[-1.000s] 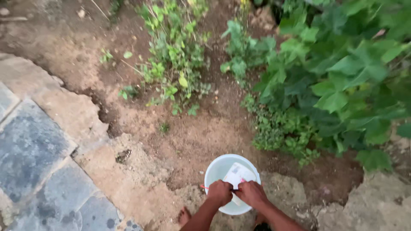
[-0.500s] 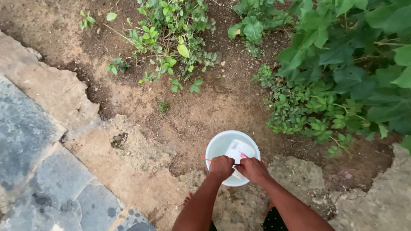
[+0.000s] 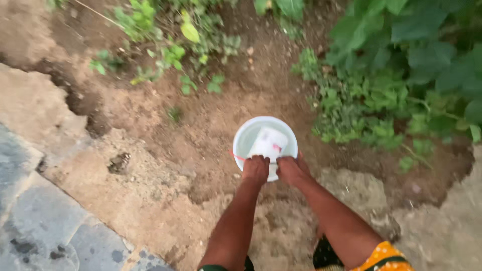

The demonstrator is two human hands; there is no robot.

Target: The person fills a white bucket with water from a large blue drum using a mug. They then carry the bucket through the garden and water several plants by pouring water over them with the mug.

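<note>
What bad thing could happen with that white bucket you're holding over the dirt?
Both hands, left hand and right hand, grip only the near rim of the white bucket, so it might tip away and spill. The white container lying loose inside could slide and shift the weight. The ground is uneven, with a broken stone edge by the feet, so a stumble may be possible. I can't tell how full the bucket is.

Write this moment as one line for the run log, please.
left hand: grips bucket rim | right hand: grips rim | white container: inside bucket | below: soil
</note>
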